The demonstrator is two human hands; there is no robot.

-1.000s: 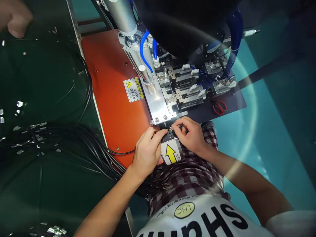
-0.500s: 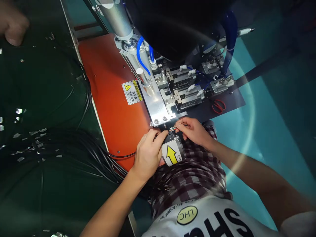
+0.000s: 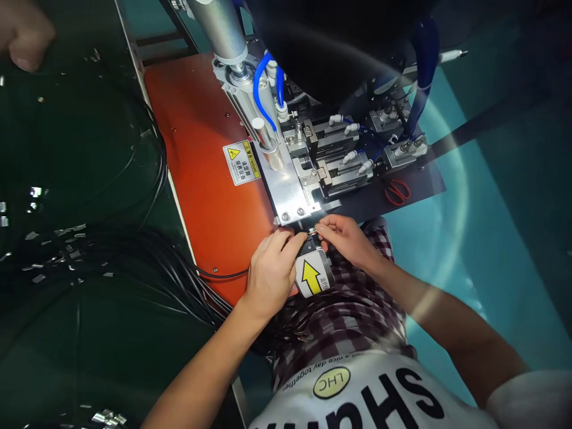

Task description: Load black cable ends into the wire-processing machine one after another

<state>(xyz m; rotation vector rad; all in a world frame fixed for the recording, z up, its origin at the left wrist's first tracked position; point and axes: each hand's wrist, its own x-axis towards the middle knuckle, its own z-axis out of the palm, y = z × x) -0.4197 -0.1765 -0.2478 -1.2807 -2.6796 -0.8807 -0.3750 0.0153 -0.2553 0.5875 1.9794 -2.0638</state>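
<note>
Both hands pinched on a thin wire end (image 3: 314, 229) at the fixture (image 3: 308, 243) under the metal plate (image 3: 292, 202). Right hand (image 3: 346, 238) drawn slightly closer than half a second ago, left hand (image 3: 272, 268) unmoved; wire apparently being seated. Cables (image 3: 147, 262) left, scissors (image 3: 397, 192) right.

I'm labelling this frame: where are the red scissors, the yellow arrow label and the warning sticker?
red scissors (image 3: 397, 192), head view, on the handles.
yellow arrow label (image 3: 311, 276), head view, on the arrow.
warning sticker (image 3: 241, 162), head view, its middle.

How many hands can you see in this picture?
3. The left hand and right hand meet at the machine's front edge, just above the yellow arrow sticker. Another person's hand shows in the top left corner, partly cut off.
</note>
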